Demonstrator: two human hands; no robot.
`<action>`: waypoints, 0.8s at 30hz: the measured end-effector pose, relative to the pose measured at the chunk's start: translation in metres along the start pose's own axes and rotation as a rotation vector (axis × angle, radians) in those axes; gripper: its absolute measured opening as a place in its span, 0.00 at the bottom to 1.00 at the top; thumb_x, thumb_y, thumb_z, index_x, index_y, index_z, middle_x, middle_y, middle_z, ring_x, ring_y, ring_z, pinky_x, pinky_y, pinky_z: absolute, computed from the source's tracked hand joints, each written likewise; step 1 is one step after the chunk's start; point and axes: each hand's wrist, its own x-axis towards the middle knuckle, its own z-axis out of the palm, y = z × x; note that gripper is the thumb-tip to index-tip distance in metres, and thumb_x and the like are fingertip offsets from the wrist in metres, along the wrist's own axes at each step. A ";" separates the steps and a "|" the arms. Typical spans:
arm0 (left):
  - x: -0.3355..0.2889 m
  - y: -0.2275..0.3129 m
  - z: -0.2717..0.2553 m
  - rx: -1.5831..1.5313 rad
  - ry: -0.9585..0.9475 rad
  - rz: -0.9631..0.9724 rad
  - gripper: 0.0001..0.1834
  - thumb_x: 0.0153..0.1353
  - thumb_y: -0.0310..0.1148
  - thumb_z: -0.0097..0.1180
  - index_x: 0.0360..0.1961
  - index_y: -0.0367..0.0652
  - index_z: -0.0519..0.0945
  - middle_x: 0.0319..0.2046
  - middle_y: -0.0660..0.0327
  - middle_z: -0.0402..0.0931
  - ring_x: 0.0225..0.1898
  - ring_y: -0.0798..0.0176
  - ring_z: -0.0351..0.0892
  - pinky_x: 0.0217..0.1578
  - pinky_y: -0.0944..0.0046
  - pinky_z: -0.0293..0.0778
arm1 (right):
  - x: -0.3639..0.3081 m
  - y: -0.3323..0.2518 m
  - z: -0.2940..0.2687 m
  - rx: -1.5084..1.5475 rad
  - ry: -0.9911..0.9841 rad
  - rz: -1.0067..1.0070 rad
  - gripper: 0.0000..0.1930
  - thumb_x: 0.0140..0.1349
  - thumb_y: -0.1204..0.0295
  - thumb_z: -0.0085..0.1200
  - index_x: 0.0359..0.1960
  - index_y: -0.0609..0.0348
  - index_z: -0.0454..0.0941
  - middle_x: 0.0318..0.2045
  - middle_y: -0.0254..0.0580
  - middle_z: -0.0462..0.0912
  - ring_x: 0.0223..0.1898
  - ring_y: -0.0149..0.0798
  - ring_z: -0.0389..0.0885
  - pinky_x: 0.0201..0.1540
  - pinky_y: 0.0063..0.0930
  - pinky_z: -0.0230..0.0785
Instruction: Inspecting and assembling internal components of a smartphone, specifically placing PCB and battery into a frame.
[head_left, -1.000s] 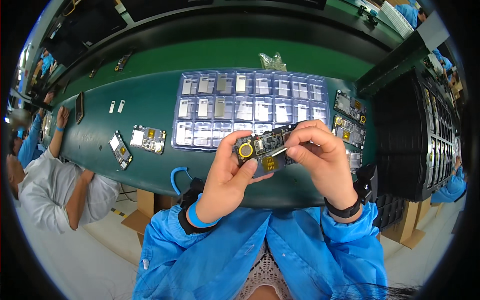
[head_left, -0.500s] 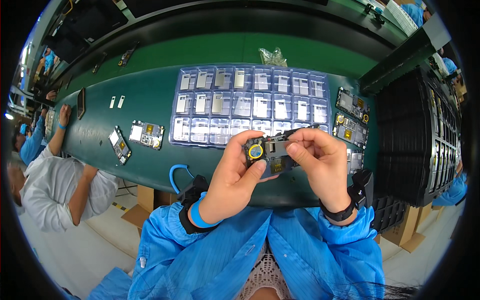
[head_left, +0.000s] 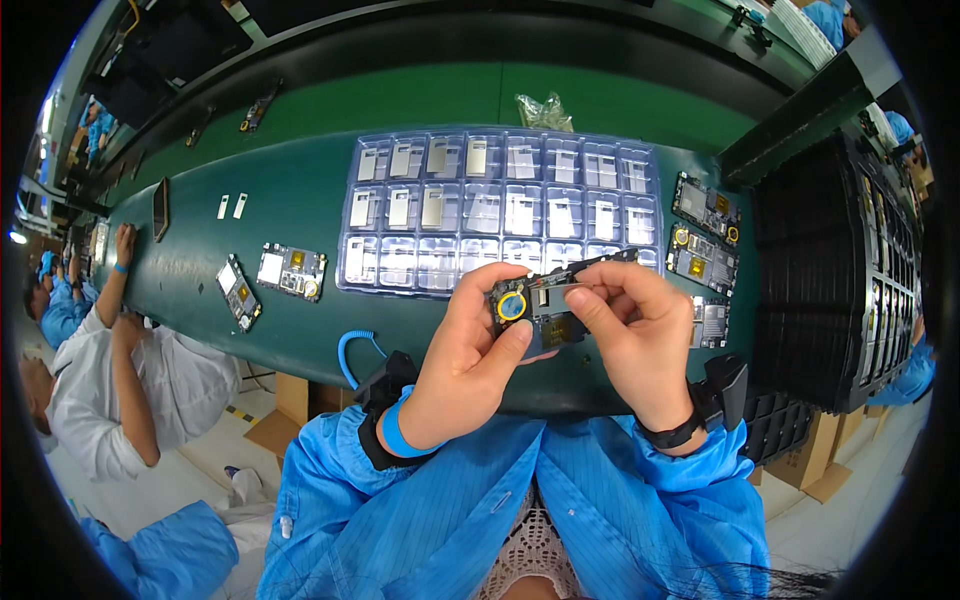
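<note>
My left hand is closed on the left end of a dark circuit board, its thumb beside a round, yellow-rimmed part. The board is held up in front of my chest, near the front edge of the table. A thin silvery metal plate with a rectangular cut-out lies over the board's upper middle. Thumb and fingers of my right hand pinch this plate's right end. Whether the plate is seated or only resting on the board cannot be made out. My right fingers cover part of the board.
Beyond my hands lies a clear plastic tray with similar plates in its compartments. Circuit boards lie to the left, and more boards to the right. Black stacked trays stand far right. A co-worker in white sits at left.
My right thumb has shifted slightly left and up along the metal plate, and the plate's angle has changed a little. My left hand stays put. At left, the co-worker's arm has moved.
</note>
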 end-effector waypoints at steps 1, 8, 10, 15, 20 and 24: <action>0.000 0.000 0.000 0.003 -0.003 0.008 0.22 0.59 0.18 0.38 0.54 0.41 0.53 0.46 0.56 0.64 0.47 0.66 0.68 0.48 0.60 0.72 | 0.000 -0.001 -0.001 0.001 0.005 -0.002 0.06 0.46 0.79 0.59 0.27 0.63 0.78 0.18 0.36 0.77 0.16 0.22 0.68 0.18 0.16 0.61; 0.003 -0.012 -0.001 0.104 0.052 0.128 0.18 0.60 0.21 0.42 0.51 0.41 0.56 0.41 0.58 0.66 0.42 0.69 0.69 0.40 0.65 0.74 | 0.001 -0.016 -0.001 -0.137 0.037 0.008 0.09 0.45 0.77 0.60 0.29 0.61 0.75 0.18 0.37 0.77 0.15 0.27 0.71 0.18 0.20 0.63; 0.003 -0.011 -0.001 0.277 0.098 0.211 0.15 0.60 0.22 0.45 0.47 0.40 0.60 0.33 0.63 0.67 0.32 0.76 0.66 0.29 0.75 0.67 | 0.001 -0.017 -0.002 -0.150 0.052 0.007 0.10 0.44 0.76 0.61 0.29 0.61 0.75 0.18 0.37 0.78 0.14 0.28 0.72 0.18 0.21 0.64; 0.005 -0.016 0.003 0.378 0.215 0.275 0.11 0.59 0.24 0.48 0.42 0.39 0.65 0.24 0.67 0.67 0.24 0.79 0.61 0.21 0.77 0.58 | 0.000 -0.018 -0.005 -0.253 0.011 -0.014 0.09 0.43 0.74 0.62 0.25 0.61 0.75 0.19 0.39 0.78 0.16 0.32 0.74 0.18 0.23 0.65; 0.007 -0.020 0.004 0.385 0.260 0.359 0.10 0.58 0.26 0.50 0.40 0.37 0.67 0.21 0.67 0.68 0.22 0.80 0.62 0.19 0.77 0.58 | 0.000 -0.012 -0.003 -0.259 0.056 -0.145 0.08 0.41 0.74 0.63 0.20 0.59 0.75 0.17 0.39 0.76 0.19 0.35 0.74 0.20 0.25 0.65; 0.007 -0.020 0.005 0.349 0.243 0.355 0.10 0.58 0.25 0.50 0.41 0.38 0.66 0.21 0.68 0.67 0.21 0.81 0.61 0.19 0.78 0.57 | -0.001 -0.011 -0.005 -0.324 0.072 -0.198 0.09 0.40 0.74 0.64 0.19 0.59 0.74 0.18 0.37 0.72 0.21 0.36 0.73 0.23 0.27 0.65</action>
